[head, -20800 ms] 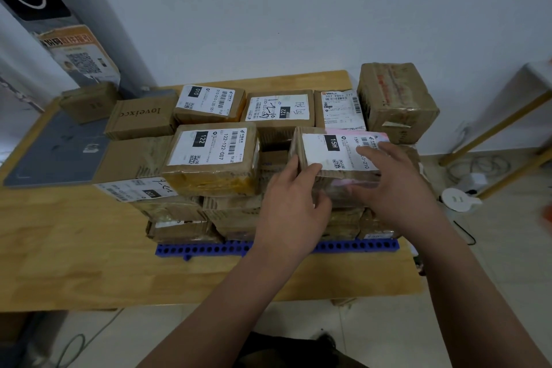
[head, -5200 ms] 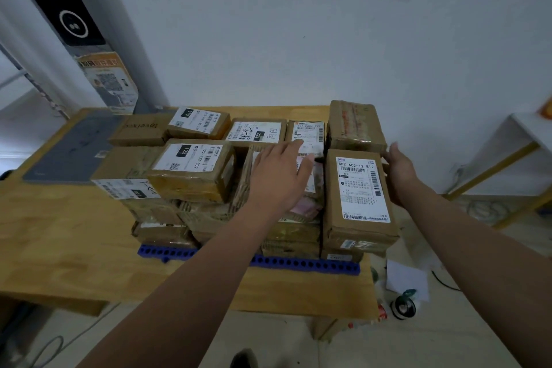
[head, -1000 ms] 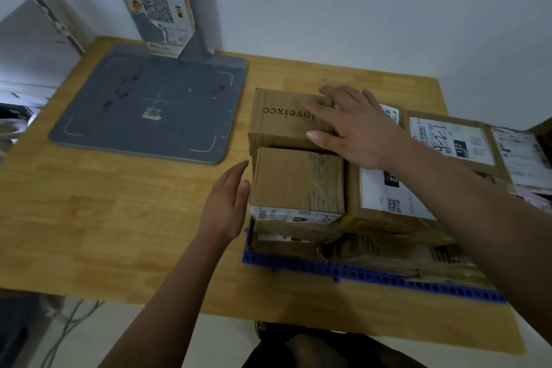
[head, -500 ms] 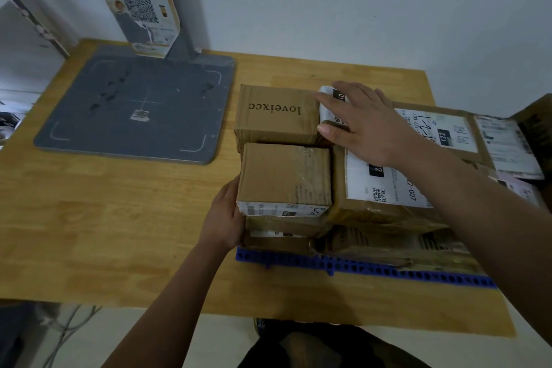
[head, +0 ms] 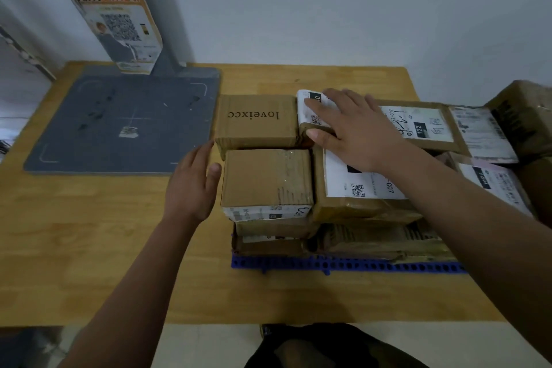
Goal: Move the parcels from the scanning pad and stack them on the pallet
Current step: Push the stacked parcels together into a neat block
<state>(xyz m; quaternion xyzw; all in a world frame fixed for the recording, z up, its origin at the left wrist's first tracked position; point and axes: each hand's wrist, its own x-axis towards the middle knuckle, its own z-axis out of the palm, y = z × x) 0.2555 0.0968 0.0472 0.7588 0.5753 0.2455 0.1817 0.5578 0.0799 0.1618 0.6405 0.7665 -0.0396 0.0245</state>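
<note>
Brown cardboard parcels are stacked on the blue pallet (head: 343, 264) at the table's right. The grey scanning pad (head: 119, 122) on the left carries no parcel. My left hand (head: 191, 185) is open, its thumb against the left side of a plain taped parcel (head: 267, 179) at the stack's near left corner. My right hand (head: 355, 125) lies flat with spread fingers on a white-labelled parcel (head: 307, 107) in the back row. It sits beside the box printed "loveixcc" (head: 257, 119). A larger labelled parcel (head: 355, 188) lies under my right wrist.
A grey scanner post (head: 119, 24) with an orange QR poster rises behind the pad. The wooden table (head: 89, 248) runs to a white wall at the back. More labelled parcels (head: 424, 125) fill the stack's right side. A dark shoe (head: 313, 337) shows on the floor below.
My left hand has come slightly off the plain parcel's side and opened. My right hand has shifted right from the "loveixcc" box onto the white-labelled parcel. The camera has moved closer.
</note>
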